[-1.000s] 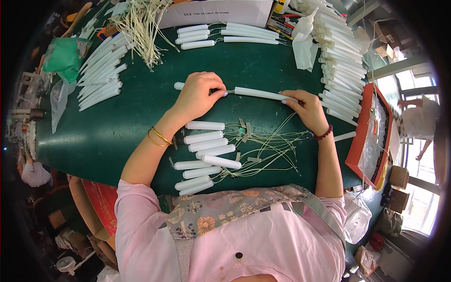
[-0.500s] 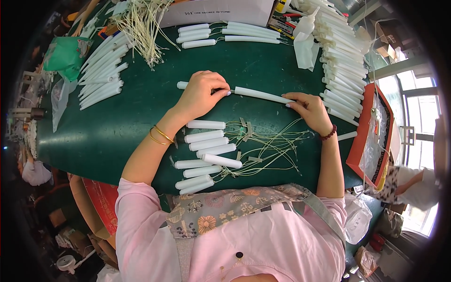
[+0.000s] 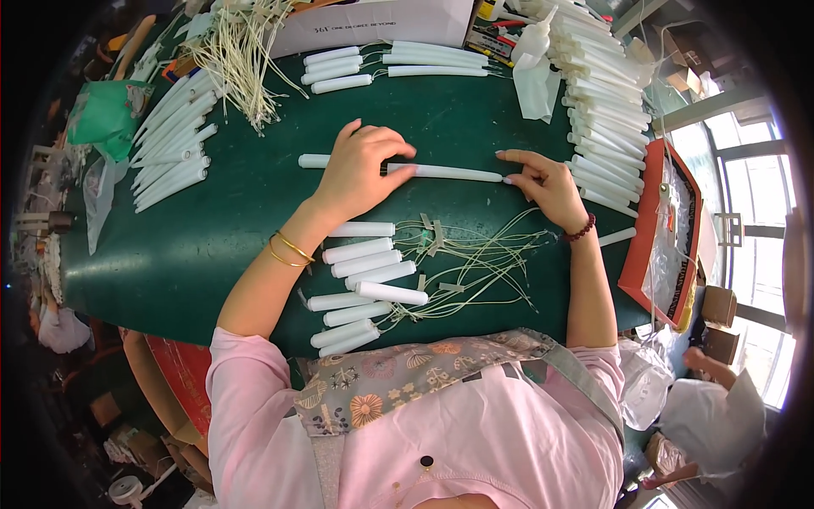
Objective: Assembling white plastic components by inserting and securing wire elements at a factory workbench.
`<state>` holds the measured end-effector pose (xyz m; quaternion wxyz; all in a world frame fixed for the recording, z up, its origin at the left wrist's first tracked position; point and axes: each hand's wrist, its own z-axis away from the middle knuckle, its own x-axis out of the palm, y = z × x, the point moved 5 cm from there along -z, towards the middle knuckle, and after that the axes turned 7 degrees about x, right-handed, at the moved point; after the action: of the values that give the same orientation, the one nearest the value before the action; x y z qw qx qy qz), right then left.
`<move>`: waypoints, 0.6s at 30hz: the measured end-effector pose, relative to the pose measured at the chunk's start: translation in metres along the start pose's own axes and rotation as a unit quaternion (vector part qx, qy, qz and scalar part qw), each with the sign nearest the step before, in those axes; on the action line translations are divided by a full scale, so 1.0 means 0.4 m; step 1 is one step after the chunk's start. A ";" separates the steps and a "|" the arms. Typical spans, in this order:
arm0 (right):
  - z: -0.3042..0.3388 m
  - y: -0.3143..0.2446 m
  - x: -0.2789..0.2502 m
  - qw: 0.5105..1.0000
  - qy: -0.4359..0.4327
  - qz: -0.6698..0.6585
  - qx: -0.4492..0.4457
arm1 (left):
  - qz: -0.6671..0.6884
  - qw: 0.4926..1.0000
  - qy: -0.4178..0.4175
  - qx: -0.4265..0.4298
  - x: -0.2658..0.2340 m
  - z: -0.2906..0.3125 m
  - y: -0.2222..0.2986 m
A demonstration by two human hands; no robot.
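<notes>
A long white tube (image 3: pixel 458 173) lies across the green table in front of me, in line with a shorter white tube (image 3: pixel 314 160). My left hand (image 3: pixel 360 170) hovers over where the two meet and hides the joint. Its thumb rests against the long tube's left part, with the fingers raised and apart. At the right end of that tube, my right hand (image 3: pixel 547 182) has its index finger stretched out and its thumb close to the tip. Nearer to me, several short white tubes (image 3: pixel 392 293) with thin pale wires (image 3: pixel 483 254) lie in a loose stack.
Finished-looking tube pairs (image 3: pixel 437 59) lie at the back before a white box (image 3: pixel 373 25). A wire bundle (image 3: pixel 246 59) and white tubes (image 3: pixel 174 157) sit at left. A squeeze bottle (image 3: pixel 534 42), piled tubes (image 3: pixel 598 110) and an orange box (image 3: pixel 661 229) line the right.
Both hands have loosened: the left fingers have lifted off the joint and the right hand has let go of the long tube's end. The two tubes now lie closer together.
</notes>
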<state>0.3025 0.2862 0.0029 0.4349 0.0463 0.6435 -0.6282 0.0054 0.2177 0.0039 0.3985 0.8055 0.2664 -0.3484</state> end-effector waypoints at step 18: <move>-0.225 -0.077 0.042 0.934 0.129 0.269 -0.196 | -0.211 0.969 0.009 -0.132 -0.141 0.073 -0.181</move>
<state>0.2285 0.3479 0.0010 0.5013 0.2124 0.7676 -0.3382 -0.0907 0.2241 0.0015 0.4161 0.6746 0.4775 -0.3792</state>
